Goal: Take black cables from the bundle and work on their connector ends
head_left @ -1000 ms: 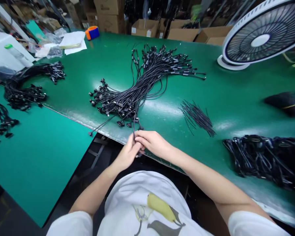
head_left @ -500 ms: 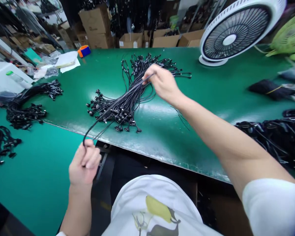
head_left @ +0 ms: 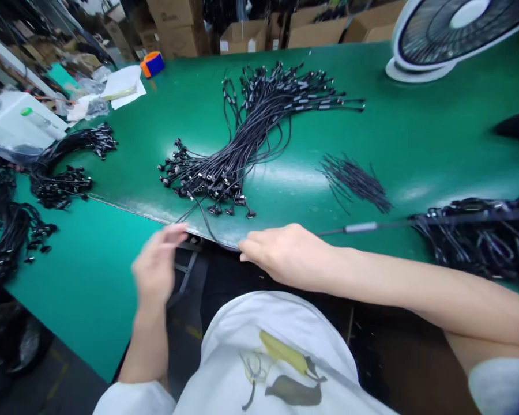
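Note:
My right hand (head_left: 285,253) is closed around a black cable (head_left: 210,227) at the front edge of the green table. One end of the cable runs left toward the connectors of the bundle; the other passes behind my wrist to the right, where a grey sleeve shows on it. My left hand (head_left: 155,265), smeared by motion, is raised to the left with fingertips together. A thin black tie (head_left: 192,209) sticks out from them. Beyond both hands lies a large bundle of black cables (head_left: 251,129) with connectors at both ends.
Loose thin black ties (head_left: 357,181) lie right of the bundle. More cable bundles sit at the left (head_left: 60,187) and right (head_left: 480,236). A white fan (head_left: 419,72) stands at the back right, an orange and blue tape roll (head_left: 152,64) at the back left.
My right hand has come down from the bundle toward the table's front edge, drawing the cable out with it. My left hand has let go of the cable and keeps the thin tie.

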`<state>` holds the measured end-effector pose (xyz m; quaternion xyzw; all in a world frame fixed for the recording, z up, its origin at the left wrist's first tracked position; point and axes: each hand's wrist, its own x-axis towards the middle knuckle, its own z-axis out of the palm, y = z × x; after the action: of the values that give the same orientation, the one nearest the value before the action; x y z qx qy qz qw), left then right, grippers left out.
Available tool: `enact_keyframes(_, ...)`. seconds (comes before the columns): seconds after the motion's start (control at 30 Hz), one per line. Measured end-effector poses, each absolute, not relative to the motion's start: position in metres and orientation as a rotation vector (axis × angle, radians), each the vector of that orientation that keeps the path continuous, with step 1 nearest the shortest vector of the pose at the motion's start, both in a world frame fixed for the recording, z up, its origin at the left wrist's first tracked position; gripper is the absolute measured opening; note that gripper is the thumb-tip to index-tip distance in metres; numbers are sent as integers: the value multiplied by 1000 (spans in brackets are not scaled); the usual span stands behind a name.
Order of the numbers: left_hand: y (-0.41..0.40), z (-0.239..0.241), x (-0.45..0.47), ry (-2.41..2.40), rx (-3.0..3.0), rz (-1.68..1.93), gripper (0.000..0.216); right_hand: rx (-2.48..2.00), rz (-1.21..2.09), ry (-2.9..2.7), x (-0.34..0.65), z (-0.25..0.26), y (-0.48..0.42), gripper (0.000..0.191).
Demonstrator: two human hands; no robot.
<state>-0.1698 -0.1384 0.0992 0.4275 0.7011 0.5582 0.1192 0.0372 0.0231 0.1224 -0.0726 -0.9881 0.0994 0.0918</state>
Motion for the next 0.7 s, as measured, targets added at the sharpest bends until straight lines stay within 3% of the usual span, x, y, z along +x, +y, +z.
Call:
enact_keyframes(0.13, -100, 67, -116, 1410, 1136, 1237, 29, -471, 355, -2885, 49, 116, 25, 24)
enact_keyframes(0.33, -83, 69, -133, 894, 576, 1197, 27, -885, 390, -2689, 116, 83, 97, 35)
enact_keyframes(0.53, -78, 87, -160, 817, 302, 1679, 20, -850, 461, -2525, 173, 38, 92, 41)
enact_keyframes(0.7, -62, 83, -154, 997, 421, 1612, 27, -815, 306, -2622, 169, 48, 54, 28)
